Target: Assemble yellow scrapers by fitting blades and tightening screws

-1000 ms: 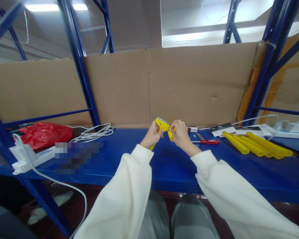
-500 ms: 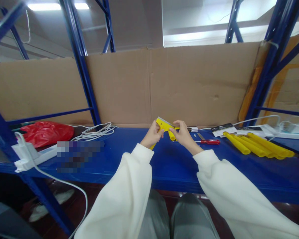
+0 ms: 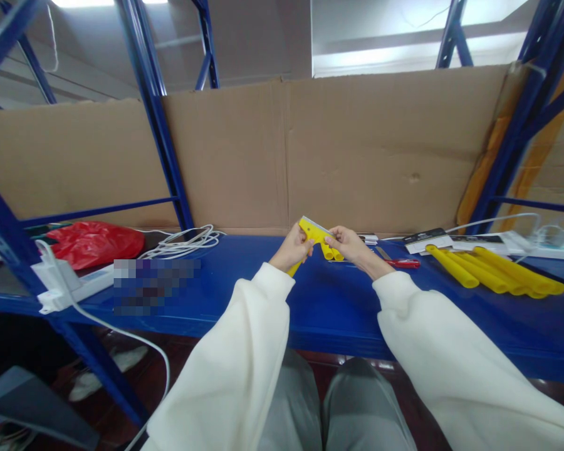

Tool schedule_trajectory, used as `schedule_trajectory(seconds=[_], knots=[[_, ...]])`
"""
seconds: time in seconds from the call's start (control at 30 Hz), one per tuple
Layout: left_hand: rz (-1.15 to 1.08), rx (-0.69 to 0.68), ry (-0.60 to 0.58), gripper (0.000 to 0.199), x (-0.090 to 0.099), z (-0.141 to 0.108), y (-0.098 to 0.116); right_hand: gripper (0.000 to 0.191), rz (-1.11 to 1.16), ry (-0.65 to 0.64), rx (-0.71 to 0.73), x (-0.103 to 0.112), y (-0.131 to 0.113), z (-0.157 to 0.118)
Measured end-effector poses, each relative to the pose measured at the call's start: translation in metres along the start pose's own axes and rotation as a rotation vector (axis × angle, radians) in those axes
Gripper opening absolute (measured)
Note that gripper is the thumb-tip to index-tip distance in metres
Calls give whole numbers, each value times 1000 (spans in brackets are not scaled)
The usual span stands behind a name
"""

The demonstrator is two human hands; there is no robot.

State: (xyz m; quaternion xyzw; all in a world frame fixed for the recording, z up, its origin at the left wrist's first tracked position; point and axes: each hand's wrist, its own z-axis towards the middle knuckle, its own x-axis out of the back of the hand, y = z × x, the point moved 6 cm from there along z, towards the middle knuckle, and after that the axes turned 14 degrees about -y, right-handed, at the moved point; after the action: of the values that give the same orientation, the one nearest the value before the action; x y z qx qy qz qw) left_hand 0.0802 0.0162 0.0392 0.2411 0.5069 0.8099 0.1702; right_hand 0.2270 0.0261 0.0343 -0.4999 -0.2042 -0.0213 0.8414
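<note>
Above blue shelf (image 3: 331, 307), yellow scraper (image 3: 311, 232) held up: left hand (image 3: 290, 248) curled snugly round handle (image 3: 294, 269), right hand (image 3: 351, 244) pinching head's right end. Looks light, stiff, perhaps slick; metal edge (image 3: 318, 226) likely sharp, handle safest grip.

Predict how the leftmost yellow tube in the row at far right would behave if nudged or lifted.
The leftmost yellow tube would probably roll, since its body looks round, though the neighbouring tubes might stop it rightward. It seems fairly stiff, given its straight shape.
</note>
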Motion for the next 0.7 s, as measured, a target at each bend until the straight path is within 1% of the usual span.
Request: schedule_trajectory(seconds=[0.13,0.3,0.43,0.7], knots=[[-3,35,2,45,-1,-2,0,26,-13,-22,6,0,-1,0],[-10,21,-12,39,-2,-3,1,28,-29,-42,-8,0,1,0],[16,67,-28,38,-3,-4,0,30,-38,-77,-29,0,2,0],[0,84,29,38,-1,-2,-2,36,15,-45,-11,-6,6,0]])
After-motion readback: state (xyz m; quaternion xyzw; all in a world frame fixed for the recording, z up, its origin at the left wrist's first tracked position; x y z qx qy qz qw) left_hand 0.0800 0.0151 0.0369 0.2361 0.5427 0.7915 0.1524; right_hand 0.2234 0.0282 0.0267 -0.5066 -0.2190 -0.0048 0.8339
